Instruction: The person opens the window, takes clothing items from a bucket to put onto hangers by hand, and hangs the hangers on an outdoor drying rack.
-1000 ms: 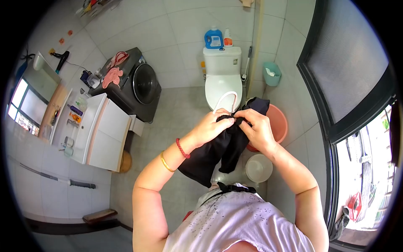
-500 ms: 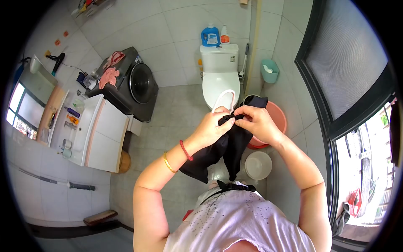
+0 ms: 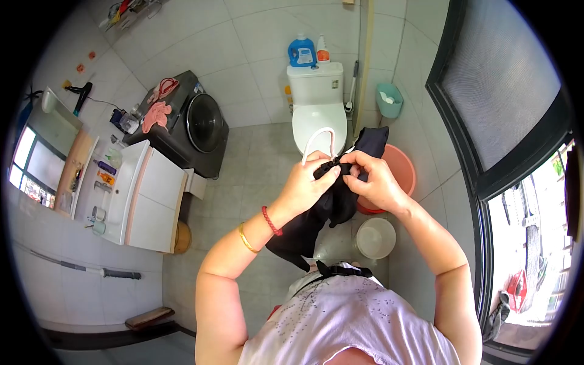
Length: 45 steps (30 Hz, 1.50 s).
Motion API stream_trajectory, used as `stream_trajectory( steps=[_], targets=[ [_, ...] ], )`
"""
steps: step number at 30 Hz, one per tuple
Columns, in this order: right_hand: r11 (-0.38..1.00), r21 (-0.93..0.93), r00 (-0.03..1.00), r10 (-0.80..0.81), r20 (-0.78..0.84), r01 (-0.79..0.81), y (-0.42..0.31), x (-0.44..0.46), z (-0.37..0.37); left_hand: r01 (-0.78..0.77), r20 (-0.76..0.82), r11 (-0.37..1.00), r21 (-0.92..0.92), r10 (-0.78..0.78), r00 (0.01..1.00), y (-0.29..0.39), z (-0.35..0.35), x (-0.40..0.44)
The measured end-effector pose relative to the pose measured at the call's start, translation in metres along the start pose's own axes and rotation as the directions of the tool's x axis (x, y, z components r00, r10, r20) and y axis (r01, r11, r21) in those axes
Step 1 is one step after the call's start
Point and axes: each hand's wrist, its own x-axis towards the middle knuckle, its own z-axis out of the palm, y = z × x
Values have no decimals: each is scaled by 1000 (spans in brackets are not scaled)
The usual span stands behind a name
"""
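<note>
Black garment [image 3: 298, 236], one piece, hangs in front of the person [image 3: 359, 319], left hand [image 3: 306, 187] and right hand [image 3: 380, 184] each pinching its bunched top with closed fingers. One white loop [image 3: 322, 129] arches beyond the left hand; two bottles [image 3: 302, 55] stand on the toilet tank [image 3: 310, 84].

We count two hands [image 3: 305, 187] and one black garment [image 3: 298, 236] at the centre, two bracelets [image 3: 271, 221] lower left of centre, one toilet [image 3: 318, 121] carrying two bottles [image 3: 302, 53], upper middle.
</note>
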Motion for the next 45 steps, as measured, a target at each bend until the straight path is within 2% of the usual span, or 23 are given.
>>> stream_trajectory(
  steps=[4,7,8,10,11,14,17,20,22,23,26,27,31,33,36,39,41,42,44,45],
  targets=[
    [987,155,998,47,39,-52,11,2,0,20,17,999,-40,-19,1000,-6,0,1],
    [973,183,987,123,102,-140,17,1,-2,15,38,999,46,-16,999,-4,2,-1],
    [990,92,991,94,93,-103,15,2,-2,52,89,994,99,-61,994,-1,1,0],
    [995,-91,996,41,84,-33,7,0,-2,36,112,984,172,-56,992,3,2,1],
    [995,-93,999,-15,45,19,5,-1,1,53,87,984,171,-68,994,0,4,0],
    [984,-173,993,57,103,-39,0,1,-3,88,35,981,173,-96,995,-7,9,0],
    [979,-202,995,40,92,-21,-1,1,-3,96,15,982,165,-100,995,-11,12,-1],
    [998,-60,999,35,-14,-35,9,-2,1,103,2,989,105,-104,995,-20,13,-3],
    [993,-19,992,113,63,-112,10,0,-3,126,22,991,40,-127,992,-19,13,-6],
    [988,2,983,153,104,-154,11,1,-6,91,35,996,20,-91,995,-22,13,-6],
    [838,366,903,304,303,-404,23,4,-13,92,93,993,-68,-85,992,-22,14,-8],
    [838,343,894,329,303,-425,18,2,-17,82,85,993,-89,-74,994,-24,15,-8],
    [940,122,924,280,261,-319,12,2,-22,41,99,995,88,-50,994,-20,17,-7],
    [946,24,915,306,263,-324,10,3,-26,44,103,995,86,-53,993,-20,16,-7],
    [948,-23,924,314,217,-317,0,0,-29,9,122,996,90,-20,992,-22,17,-3],
    [978,-185,974,128,189,-93,-1,-4,-26,56,122,997,61,-63,991,-23,17,-4],
    [983,-159,965,130,227,-95,0,-6,-27,125,90,992,-2,-125,988,-25,17,-4],
    [985,-147,961,129,245,-95,0,-7,-27,235,90,964,-122,-225,970,-24,17,-4],
    [985,-142,976,125,178,-100,-2,-12,-17,307,119,929,-208,-287,950,-21,18,-3],
    [982,-56,970,185,158,-179,2,-13,-15,283,136,946,-159,-263,955,-18,18,-4]
  ],
)
